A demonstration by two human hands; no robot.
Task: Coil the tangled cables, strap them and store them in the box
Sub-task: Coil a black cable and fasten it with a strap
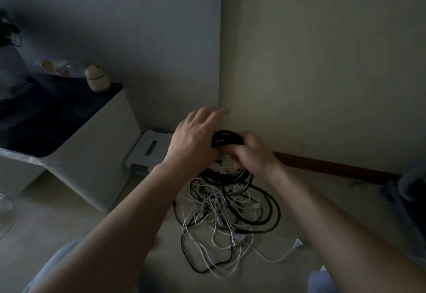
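A black cable coil [227,140] is held up between the two hands, above the floor [96,228]. It is gripped by the right hand [251,152], whose fingers are curled round the coil's right end. The left hand [196,139] is seen from the back, just to the coil's left. Its fingers are stretched out and spread, pointing up and away, and are blurred. Whether its palm actually touches the coil cannot be told.

Directly below both hands, and nearer the person, a tangle of cables [227,212] is spread on the floor. Thick black loops are mixed with thin white leads, and some strands rise toward the underside of the hands. A white plug [297,243] lies at the tangle's edge, below and to the right of the right hand.

A grey lidded storage box [149,152] stands on the floor just left of the left hand, against the wall. Further left of that hand a white cabinet [92,159] with a dark top is seen, and a small beige jar [96,78] is set on it. A brown baseboard [334,166] runs along the wall to the right of the right hand.
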